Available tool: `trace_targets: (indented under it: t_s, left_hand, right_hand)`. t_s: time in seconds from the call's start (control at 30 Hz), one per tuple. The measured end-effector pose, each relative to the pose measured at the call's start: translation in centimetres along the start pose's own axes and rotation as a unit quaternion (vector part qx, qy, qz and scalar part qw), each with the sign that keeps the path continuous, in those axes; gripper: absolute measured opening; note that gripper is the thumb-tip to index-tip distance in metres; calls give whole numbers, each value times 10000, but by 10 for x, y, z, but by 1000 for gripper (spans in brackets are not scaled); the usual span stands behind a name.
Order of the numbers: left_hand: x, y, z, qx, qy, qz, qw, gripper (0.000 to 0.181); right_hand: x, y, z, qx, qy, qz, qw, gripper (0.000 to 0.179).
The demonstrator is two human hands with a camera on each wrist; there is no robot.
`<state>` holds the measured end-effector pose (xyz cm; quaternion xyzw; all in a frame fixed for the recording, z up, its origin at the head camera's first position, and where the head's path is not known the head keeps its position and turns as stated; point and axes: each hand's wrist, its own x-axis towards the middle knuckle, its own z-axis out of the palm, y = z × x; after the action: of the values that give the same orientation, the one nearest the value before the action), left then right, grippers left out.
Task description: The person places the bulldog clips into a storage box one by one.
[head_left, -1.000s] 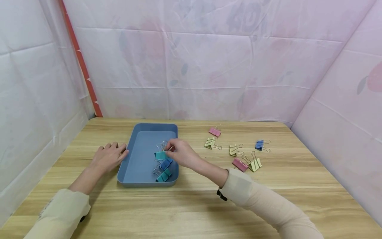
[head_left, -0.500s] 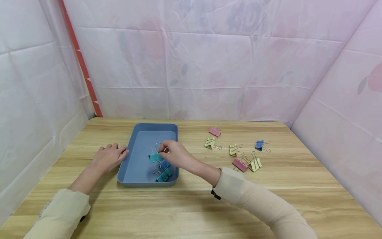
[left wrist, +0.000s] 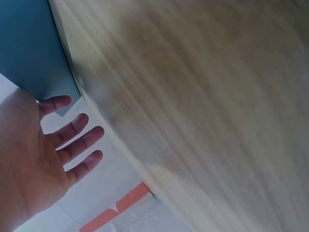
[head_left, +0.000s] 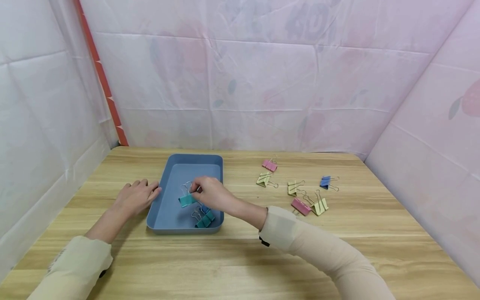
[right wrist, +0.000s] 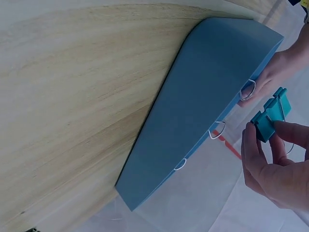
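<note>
My right hand (head_left: 211, 193) pinches a teal binder clip (head_left: 187, 200) over the blue-grey tray (head_left: 157, 221). In the right wrist view, thumb and fingers hold the teal clip (right wrist: 271, 116) above the tray's rim, its wire handles partly hidden by the fingers. Below that hand, another teal binder clip (head_left: 204, 219) lies in the tray's near right corner, against a blue binder clip (head_left: 204, 209) that is mostly covered. My left hand (head_left: 138, 197) rests at the tray's left wall with relaxed fingers, the thumb by the rim; the left wrist view shows the palm (left wrist: 29, 164) holding nothing.
On the wooden table (head_left: 240, 258), right of the tray, lie loose binder clips: two pink ones, here the far one (head_left: 270, 165), several yellow ones, such as the upright-handled one (head_left: 320, 206), and a blue one (head_left: 325, 182). Cloth walls (head_left: 243, 83) enclose the table's back and sides.
My right hand has moved left across the tray, carrying the teal clip away from the clips in the near right corner. The left hand has stayed put.
</note>
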<state>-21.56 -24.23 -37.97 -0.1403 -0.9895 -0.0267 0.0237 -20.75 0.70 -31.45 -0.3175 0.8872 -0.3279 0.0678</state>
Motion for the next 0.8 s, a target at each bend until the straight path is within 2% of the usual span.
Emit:
trace_targets:
  t_s: [0.4,0.63,0.8]
  left_hand:
    - [1,1,-2,-15,-58,-12,10000,47]
    - [0,0,-1,-12,-38,31,10000,47]
    - [-1,0,-1,-25,-6,35,10000,46]
  right_hand:
    - [7,3,14,-664,-349,-249,9969,6]
    - [10,1,22,-901,-728,-381,9925,6]
    - [12,0,27,-1012,-945,-323,9898,7]
